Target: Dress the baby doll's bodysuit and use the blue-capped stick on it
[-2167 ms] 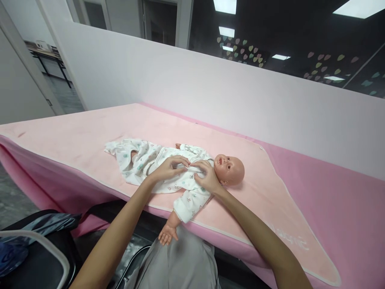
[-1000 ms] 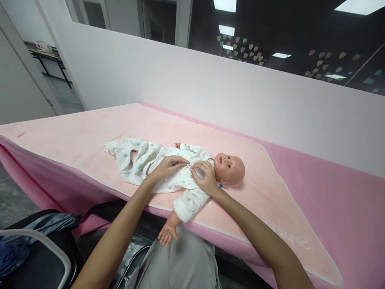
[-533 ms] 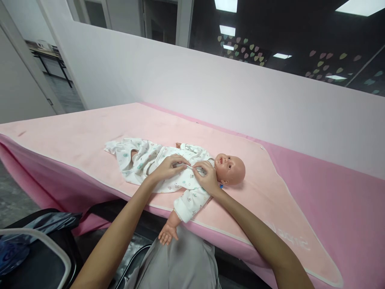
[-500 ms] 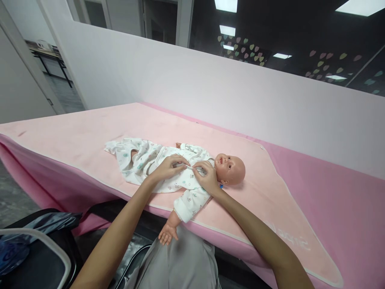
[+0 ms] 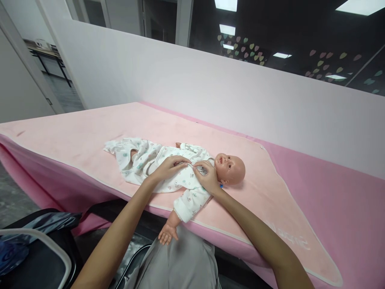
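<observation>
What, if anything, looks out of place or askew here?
The baby doll has its near hand overhanging the near edge of the peach mat, above the person's lap, and its printed white outfit gapes around one leg; both look untidy. Nothing appears spilled or damaged.

We are sitting in an office-like indoor room, seemingly for baby-care practice; a dressed baby doll is lying on a pink-covered table; heart shapes are dotting a dark window above a white wall; ceiling-style panel lights are glowing; farther off, a plain table is standing on grey flooring.
</observation>
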The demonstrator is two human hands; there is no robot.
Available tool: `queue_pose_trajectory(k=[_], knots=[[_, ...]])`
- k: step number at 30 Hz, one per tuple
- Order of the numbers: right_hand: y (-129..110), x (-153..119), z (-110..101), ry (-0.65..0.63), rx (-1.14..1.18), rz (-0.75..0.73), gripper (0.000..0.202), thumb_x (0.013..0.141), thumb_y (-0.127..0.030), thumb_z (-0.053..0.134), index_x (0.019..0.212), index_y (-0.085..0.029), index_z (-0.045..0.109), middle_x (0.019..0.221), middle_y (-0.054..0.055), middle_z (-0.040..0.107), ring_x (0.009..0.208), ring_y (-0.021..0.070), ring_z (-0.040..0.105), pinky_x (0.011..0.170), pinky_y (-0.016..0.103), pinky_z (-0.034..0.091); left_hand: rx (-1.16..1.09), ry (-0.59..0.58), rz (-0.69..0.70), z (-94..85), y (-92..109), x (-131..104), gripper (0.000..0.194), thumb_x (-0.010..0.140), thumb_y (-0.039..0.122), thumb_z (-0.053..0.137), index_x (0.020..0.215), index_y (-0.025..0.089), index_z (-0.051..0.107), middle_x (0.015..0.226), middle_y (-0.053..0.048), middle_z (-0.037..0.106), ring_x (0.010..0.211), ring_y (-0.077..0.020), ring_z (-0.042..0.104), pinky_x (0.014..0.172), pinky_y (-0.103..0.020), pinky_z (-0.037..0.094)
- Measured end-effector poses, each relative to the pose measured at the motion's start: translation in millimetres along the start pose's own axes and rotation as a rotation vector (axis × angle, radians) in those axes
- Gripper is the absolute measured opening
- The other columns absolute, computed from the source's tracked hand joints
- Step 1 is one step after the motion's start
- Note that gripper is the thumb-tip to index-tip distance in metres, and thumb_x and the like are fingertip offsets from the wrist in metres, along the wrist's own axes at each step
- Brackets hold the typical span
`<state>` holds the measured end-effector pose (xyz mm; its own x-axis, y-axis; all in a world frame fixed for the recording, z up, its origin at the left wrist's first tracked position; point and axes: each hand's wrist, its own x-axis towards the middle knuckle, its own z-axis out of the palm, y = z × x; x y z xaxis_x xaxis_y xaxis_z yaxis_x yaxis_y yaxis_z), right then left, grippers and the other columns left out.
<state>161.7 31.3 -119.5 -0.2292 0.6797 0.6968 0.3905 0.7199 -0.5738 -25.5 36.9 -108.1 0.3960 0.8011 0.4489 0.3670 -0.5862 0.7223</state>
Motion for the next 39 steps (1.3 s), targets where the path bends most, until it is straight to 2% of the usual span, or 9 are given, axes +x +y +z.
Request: queue_pose_trajectory(k=[11, 21, 27, 31, 35, 39], knots=[[0, 0, 0, -0.012, -0.030, 0.017, 0.008, 0.076, -0.021, 0.054, 0.077, -0.018, 0.062, 0.081, 0.003, 0.064, 0.081, 0.0147, 0.056, 0.079, 0.030, 0.043, 0.073, 0.017, 0.045, 0.2, 4, 1, 0.027, 0.087, 0.036, 0.048, 0.095, 0.018, 0.067, 0.096, -0.004, 0.065, 0.090, -0.0177, 0.058, 0.081, -0.025, 0.042], [-1, 0, -1, -0.021, -0.021, 0.021, 0.006, 0.076, -0.020, 0.055, 0.076, -0.018, 0.061, 0.080, 0.002, 0.063, 0.081, 0.0139, 0.055, 0.078, 0.028, 0.042, 0.107, 0.039, 0.054, 2.3, -1, 0, 0.031, 0.090, 0.038, 0.044, 0.088, 0.017, 0.067, 0.089, -0.004, 0.064, 0.083, -0.0165, 0.057, 0.076, -0.025, 0.041], [4, 3, -5, -0.117, 0.079, 0.045, 0.006, 0.077, -0.022, 0.055, 0.076, -0.018, 0.060, 0.082, 0.002, 0.061, 0.083, 0.0138, 0.054, 0.080, 0.028, 0.041, 0.107, 0.063, 0.019, 1.3, 3, -2, 0.027, 0.087, 0.036, 0.049, 0.089, 0.016, 0.067, 0.086, -0.004, 0.064, 0.075, -0.0150, 0.055, 0.064, -0.023, 0.039], [6, 4, -8, -0.155, 0.135, 0.050, 0.007, 0.077, -0.023, 0.055, 0.076, -0.018, 0.059, 0.082, 0.001, 0.060, 0.084, 0.0132, 0.053, 0.082, 0.028, 0.039, 0.119, 0.101, 0.015, 2.3, 5, -3, 0.023, 0.084, 0.035, 0.052, 0.087, 0.017, 0.066, 0.085, -0.003, 0.064, 0.074, -0.0146, 0.055, 0.063, -0.023, 0.039], [8, 3, -8, -0.152, 0.177, 0.077, 0.009, 0.076, -0.026, 0.054, 0.075, -0.018, 0.058, 0.082, 0.002, 0.059, 0.085, 0.0143, 0.053, 0.082, 0.028, 0.039, 0.166, 0.184, 0.032, 4.0, 8, -7, 0.020, 0.080, 0.035, 0.058, 0.086, 0.018, 0.066, 0.088, -0.004, 0.062, 0.083, -0.0169, 0.056, 0.070, -0.025, 0.042], [9, 3, -9, -0.178, 0.247, 0.114, 0.010, 0.073, -0.026, 0.050, 0.069, -0.017, 0.055, 0.079, 0.002, 0.057, 0.082, 0.0154, 0.051, 0.080, 0.028, 0.037, 0.243, 0.181, 0.067, -1.5, 5, -19, 0.018, 0.078, 0.035, 0.062, 0.087, 0.020, 0.066, 0.094, -0.005, 0.061, 0.093, -0.0190, 0.054, 0.083, -0.028, 0.041]])
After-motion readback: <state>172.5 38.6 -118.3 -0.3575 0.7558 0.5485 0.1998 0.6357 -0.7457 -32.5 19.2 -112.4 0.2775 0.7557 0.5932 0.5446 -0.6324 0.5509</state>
